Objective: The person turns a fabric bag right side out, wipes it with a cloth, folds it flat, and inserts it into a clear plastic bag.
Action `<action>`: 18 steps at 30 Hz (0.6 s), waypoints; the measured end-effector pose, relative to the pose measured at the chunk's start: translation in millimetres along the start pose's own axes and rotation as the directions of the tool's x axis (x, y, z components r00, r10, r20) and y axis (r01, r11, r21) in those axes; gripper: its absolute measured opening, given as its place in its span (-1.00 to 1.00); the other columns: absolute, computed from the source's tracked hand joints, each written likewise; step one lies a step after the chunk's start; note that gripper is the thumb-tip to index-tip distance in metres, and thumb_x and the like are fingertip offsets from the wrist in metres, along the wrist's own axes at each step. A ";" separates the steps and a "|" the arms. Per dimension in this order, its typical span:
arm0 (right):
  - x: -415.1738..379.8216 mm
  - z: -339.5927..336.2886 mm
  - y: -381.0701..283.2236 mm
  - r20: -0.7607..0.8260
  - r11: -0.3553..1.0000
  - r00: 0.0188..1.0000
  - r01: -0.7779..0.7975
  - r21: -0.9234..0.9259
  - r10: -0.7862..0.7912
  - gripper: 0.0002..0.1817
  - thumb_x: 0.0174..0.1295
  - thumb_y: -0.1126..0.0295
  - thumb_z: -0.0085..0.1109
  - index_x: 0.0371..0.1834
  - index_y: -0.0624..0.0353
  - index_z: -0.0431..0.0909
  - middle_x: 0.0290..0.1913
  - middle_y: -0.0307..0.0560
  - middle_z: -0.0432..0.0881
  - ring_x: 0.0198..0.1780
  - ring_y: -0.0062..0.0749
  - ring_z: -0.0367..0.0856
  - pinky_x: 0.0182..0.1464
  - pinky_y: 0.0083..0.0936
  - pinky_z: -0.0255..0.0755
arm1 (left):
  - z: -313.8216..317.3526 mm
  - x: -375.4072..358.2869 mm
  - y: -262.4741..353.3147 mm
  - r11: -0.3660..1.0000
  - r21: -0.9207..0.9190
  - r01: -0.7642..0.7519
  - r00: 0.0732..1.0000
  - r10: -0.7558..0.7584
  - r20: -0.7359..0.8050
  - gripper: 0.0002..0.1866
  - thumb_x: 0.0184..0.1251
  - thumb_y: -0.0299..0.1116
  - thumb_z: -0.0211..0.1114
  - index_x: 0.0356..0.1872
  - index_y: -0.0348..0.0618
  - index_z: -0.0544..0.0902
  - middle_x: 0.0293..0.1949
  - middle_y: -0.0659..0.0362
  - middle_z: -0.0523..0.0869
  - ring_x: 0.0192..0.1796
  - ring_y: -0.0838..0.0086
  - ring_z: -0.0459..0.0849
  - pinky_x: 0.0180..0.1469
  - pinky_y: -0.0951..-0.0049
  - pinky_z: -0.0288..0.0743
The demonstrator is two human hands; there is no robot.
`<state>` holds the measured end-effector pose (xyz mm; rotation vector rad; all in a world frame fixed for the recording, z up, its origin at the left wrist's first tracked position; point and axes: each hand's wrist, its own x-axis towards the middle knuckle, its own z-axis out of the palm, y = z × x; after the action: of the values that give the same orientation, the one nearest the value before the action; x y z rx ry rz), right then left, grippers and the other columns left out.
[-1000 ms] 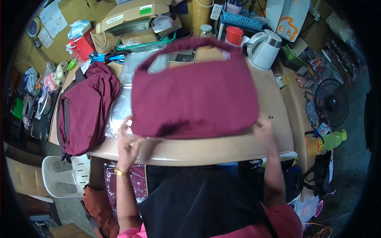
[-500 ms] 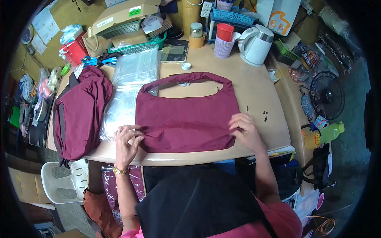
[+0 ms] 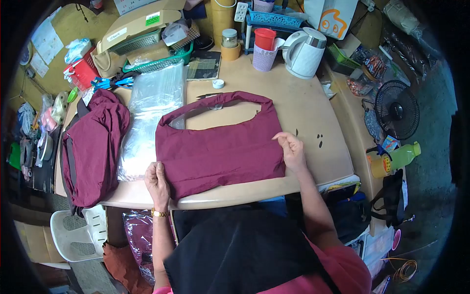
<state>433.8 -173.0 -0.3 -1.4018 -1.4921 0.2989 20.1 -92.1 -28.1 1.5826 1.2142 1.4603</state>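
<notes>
A maroon fabric shoulder bag (image 3: 220,152) lies flat on the table, its looped strap pointing away from me. My left hand (image 3: 158,185) is closed on the bag's lower left edge, thumb up. At the right side, my right hand (image 3: 291,149) pinches the bag's edge between thumb and fingers. A crease runs across the cloth between the hands. Left of the bag is a stack of clear plastic sleeves (image 3: 152,108), partly under the strap side. Beyond it lies another maroon bag (image 3: 95,152), bunched up with dark straps.
A small white round lid (image 3: 218,84) and a dark pointed tool (image 3: 208,96) lie behind the strap. Further back stand a white kettle (image 3: 304,54), a lilac cup (image 3: 263,60), a jar (image 3: 229,39) and a green basket (image 3: 164,61). A black fan (image 3: 396,110) stands at right.
The bag has turned slightly, its right side now further from me. My left hand has moved down and my right hand up along its edges. The whole view has shifted a little.
</notes>
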 end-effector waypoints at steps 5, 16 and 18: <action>-20.5 -7.5 17.0 -0.383 0.918 0.835 -0.369 0.143 0.395 -0.75 0.57 0.30 0.01 0.05 0.29 0.46 -0.17 -0.04 0.58 -0.14 -0.38 0.60 -0.10 -0.35 0.50 | 5.5 -8.3 12.7 0.977 0.160 -0.141 0.977 0.163 -0.136 -0.73 0.69 -0.35 0.06 -0.29 -0.26 0.52 -0.40 0.28 0.47 -0.31 0.59 0.36 -0.16 0.55 0.35; -44.9 0.2 -42.0 -0.283 0.945 0.957 -0.153 -0.289 0.069 -0.19 0.04 0.24 0.58 0.33 0.18 0.32 0.20 0.17 0.41 0.12 0.00 0.52 0.28 -0.10 0.36 | 16.4 -23.2 -2.3 0.979 0.121 -0.163 0.960 0.186 -0.209 -0.72 0.72 -0.30 0.01 -0.23 -0.23 0.53 -0.32 0.29 0.45 -0.23 0.60 0.34 -0.08 0.54 0.32; -29.8 -7.5 -35.9 -0.094 0.953 0.995 -0.065 -0.297 0.039 -0.43 0.02 0.21 0.60 0.03 0.18 0.52 0.08 0.01 0.53 0.11 -0.06 0.52 0.25 -0.15 0.34 | 11.1 -21.2 -0.3 0.977 0.144 -0.157 0.965 0.183 -0.189 -0.78 0.67 -0.34 0.08 -0.22 -0.24 0.54 -0.32 0.24 0.49 -0.23 0.53 0.40 -0.09 0.51 0.36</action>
<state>412.3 -212.1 15.3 -1.6738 -1.4738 0.0419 32.1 -110.3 -38.0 1.6922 1.3362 1.7180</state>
